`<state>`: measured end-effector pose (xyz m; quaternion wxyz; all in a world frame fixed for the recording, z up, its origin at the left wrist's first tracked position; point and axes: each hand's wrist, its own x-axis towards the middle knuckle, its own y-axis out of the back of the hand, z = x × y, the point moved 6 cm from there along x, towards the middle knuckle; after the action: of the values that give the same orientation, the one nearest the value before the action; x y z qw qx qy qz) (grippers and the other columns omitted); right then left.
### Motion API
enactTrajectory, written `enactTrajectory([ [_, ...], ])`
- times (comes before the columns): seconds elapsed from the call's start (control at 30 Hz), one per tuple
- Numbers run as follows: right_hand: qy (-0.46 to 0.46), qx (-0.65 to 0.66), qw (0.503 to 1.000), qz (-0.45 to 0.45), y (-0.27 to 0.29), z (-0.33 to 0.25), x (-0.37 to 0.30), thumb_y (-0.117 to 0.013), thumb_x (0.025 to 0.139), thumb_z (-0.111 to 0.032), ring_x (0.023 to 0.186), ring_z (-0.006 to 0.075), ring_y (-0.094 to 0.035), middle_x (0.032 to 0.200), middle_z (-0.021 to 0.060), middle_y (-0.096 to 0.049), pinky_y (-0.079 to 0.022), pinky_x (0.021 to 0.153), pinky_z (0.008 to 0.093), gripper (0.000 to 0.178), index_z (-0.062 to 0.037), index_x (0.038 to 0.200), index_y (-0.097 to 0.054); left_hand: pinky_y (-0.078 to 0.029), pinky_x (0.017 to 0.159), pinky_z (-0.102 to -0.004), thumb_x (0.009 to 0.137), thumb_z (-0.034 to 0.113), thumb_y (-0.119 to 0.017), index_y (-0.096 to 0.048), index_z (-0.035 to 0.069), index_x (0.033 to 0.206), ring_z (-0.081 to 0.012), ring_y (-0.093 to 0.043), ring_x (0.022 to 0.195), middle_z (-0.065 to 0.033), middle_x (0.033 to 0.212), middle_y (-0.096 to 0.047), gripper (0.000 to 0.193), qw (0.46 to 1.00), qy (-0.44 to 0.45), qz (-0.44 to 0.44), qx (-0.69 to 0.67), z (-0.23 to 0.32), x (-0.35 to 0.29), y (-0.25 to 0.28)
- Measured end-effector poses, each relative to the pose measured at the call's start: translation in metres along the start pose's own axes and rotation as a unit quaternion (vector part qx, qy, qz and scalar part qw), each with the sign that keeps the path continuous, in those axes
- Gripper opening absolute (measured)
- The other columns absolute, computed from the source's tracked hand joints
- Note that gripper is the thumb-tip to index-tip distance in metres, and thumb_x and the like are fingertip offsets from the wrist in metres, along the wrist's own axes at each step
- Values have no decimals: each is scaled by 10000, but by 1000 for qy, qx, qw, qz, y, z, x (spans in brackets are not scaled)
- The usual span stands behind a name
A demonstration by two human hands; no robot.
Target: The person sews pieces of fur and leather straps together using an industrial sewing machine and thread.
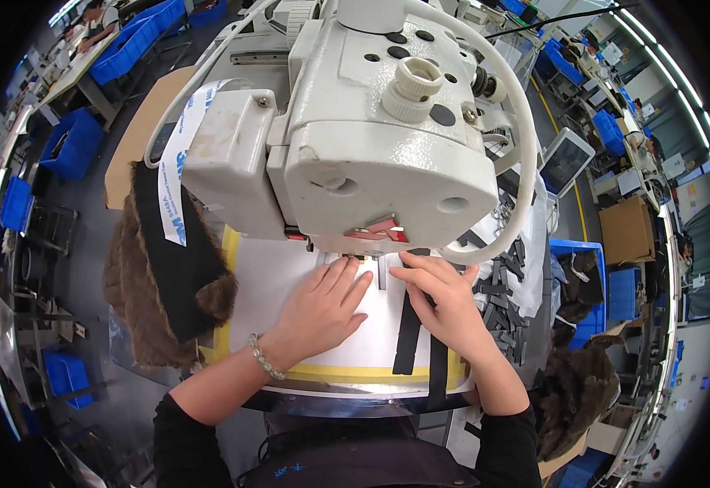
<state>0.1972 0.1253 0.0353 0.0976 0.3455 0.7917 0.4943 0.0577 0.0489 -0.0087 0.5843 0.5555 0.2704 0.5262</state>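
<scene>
My left hand (322,309) lies palm down on the white work surface (274,276), fingers stretched out, their tips just below the head of the white industrial sewing machine (392,171). Opposite it, my right hand (444,305) has its fingers spread, and the fingertips rest over the upper end of a black strap (408,337). Between the two hands is a small grey strip (383,275). A second black strap (438,370) runs down over the front edge beside my right forearm. The machine head hides the needle area and whatever lies right under it.
Brown fur pieces with a black band (172,276) lie at the left of the machine. Many short black strap pieces (505,301) are heaped at the right. Beyond them stand a blue bin (587,317) and more brown fur (574,394). A white tape (182,163) hangs from the machine.
</scene>
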Motion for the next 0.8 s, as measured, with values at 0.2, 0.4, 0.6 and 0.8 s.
enactTrajectory([
  [0.2,12,0,1000,24,-2,2,-2,-630,838,-41,877,145,-608,1184,21,-664,-235,982,436,303,-177,1108,-656,-374,1044,-417,808,309,-680,-524,34,1300,-320,-482,1224,-198,1309,-511,585,1000,-1,14,-12,-2,1,3],
  [0.4,8,5,1000,22,-1,1,-1,-628,844,-44,874,156,-607,1194,26,-656,-237,991,446,288,-171,1101,-660,-358,1059,-424,810,324,-677,-513,35,1310,-329,-471,1242,-201,1330,-498,601,1000,6,13,-26,-3,-1,-2],
  [0.6,14,-9,1000,22,0,0,-1,-627,843,-43,874,157,-608,1187,27,-657,-241,986,445,283,-167,1095,-661,-354,1062,-423,808,327,-678,-514,37,1308,-326,-463,1252,-206,1346,-484,601,1000,9,10,-20,-1,0,-2],
  [0.8,21,-15,999,24,1,-4,-2,-625,842,-39,874,154,-607,1183,31,-658,-241,982,443,283,-164,1093,-660,-358,1060,-425,807,323,-680,-518,34,1303,-332,-462,1250,-211,1344,-482,597,1000,11,7,-17,1,-2,-1],
])
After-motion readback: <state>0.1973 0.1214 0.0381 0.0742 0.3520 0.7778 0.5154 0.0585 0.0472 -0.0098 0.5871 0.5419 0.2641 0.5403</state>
